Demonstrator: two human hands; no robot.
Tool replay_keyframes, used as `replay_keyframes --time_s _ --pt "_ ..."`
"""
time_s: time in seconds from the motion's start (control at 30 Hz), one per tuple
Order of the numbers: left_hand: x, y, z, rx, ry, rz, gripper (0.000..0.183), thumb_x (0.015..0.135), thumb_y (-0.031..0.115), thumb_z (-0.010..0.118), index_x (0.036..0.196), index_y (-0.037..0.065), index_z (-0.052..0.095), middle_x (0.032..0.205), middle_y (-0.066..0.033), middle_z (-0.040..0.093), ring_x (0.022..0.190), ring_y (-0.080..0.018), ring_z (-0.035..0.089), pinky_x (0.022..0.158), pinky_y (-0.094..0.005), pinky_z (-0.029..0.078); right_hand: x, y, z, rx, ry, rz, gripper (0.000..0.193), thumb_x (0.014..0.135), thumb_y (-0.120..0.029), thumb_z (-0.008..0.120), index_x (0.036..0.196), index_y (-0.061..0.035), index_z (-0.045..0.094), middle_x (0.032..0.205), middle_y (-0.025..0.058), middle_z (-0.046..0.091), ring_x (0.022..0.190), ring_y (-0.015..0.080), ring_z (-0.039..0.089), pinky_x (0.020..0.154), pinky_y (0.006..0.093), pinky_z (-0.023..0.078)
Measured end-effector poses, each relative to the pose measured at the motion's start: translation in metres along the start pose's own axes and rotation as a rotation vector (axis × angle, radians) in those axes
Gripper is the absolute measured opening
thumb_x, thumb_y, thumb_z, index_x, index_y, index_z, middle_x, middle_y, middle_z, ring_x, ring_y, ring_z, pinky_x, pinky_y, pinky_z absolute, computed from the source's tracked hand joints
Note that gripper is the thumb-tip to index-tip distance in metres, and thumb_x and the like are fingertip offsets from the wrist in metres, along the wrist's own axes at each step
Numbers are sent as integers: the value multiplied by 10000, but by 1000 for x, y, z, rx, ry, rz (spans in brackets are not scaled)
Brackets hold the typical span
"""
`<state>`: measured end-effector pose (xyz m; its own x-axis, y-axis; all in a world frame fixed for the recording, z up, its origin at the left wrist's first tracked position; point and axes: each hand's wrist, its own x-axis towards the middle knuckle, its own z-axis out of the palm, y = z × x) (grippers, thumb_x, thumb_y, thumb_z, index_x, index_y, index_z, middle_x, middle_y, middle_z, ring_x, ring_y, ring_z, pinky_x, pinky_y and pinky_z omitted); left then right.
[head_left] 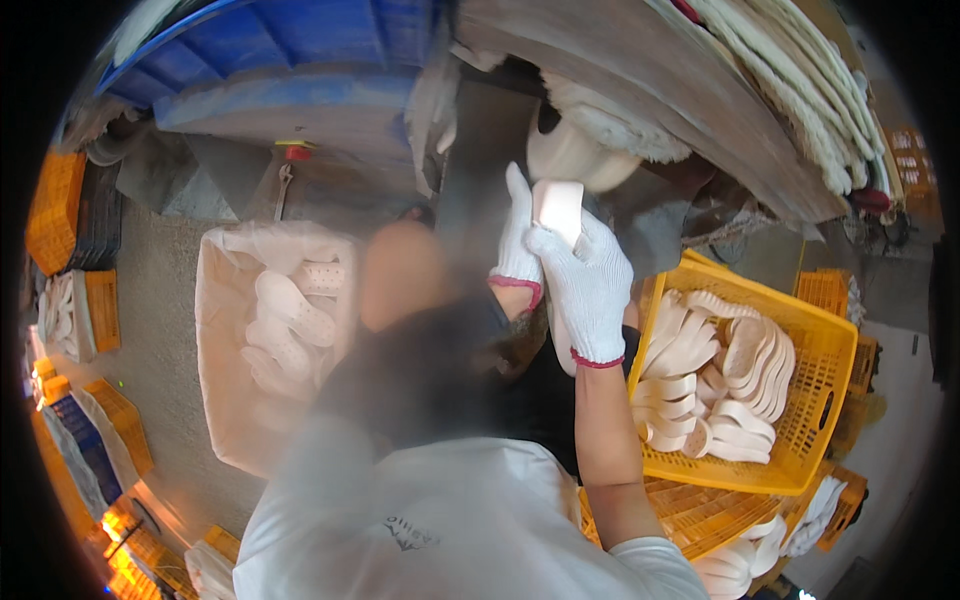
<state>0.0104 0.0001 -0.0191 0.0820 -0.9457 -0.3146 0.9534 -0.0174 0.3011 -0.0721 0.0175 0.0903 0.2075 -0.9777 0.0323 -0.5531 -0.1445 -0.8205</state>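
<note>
Head view, right grip [590, 285]: in white knit with a dark-red cuff [598, 361], grasping a pale shoe-shaped piece [558, 208], thumb laid across its face.
Left grip [514, 242]: gloved alike, against the piece's left side, one digit pointing up; I cannot tell whether it closes round the piece, as the rest is hidden.
Shoe-shaped piece: between the two grips, its rounded upper end jutting beyond them.
Pale drum [575, 155]: just beyond the grips, close to the piece's upper end; contact cannot be told. A fluffy fringe [620, 122] hangs beside it.
Grey cover [640, 60]: farther beyond the grips, folded pale cloths [800, 90] on its right.
Yellow crate [825, 400]: right of the right grip, holding many pale soles [765, 365].
Lined bin [215, 350]: well left of the left grip, holding pale perforated pieces [292, 305]; a blurred knee [405, 270] is between.
Wrench-like tool [284, 188]: left of the grips, beyond the lined bin.
Blue panel [270, 45]: beyond the left grip, farther left.
</note>
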Motion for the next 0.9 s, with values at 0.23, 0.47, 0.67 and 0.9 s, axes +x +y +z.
replay_keyframes --time_s 0.23,0.47,0.67,0.9 --pt "-37 17 -18 -82 -85 -314 637 1088 687 413 1193 108 658 1005 -29 677 913 -162 656 868 -311 536 -64 99 -40 290 -276 -124 319 839 -4 828 1117 55 684 1225 151 715 1158 194 660 1009 346 516" --pt "-7 7 -29 -178 -42 -271 612 1094 663 426 1227 107 644 1049 -42 682 948 -175 668 898 -319 546 -53 41 -24 180 -280 122 766 757 -141 945 1412 55 598 1392 125 651 1226 199 630 1054 340 510" --pt "43 14 -18 -204 -108 -187 592 1099 642 437 1257 106 633 1087 -53 686 977 -186 678 924 -326 555 -2 9 2 -96 -44 -20 323 879 -266 864 1054 -29 733 991 166 740 853 348 724 757 385 592" --pt "-55 -8 -11 -15 -115 -367 581 1104 616 452 1327 102 605 1166 -74 687 1058 -205 680 978 -343 561 -154 62 -48 20 -105 -52 647 770 -143 950 1321 37 662 1148 127 748 1024 225 717 932 352 564"
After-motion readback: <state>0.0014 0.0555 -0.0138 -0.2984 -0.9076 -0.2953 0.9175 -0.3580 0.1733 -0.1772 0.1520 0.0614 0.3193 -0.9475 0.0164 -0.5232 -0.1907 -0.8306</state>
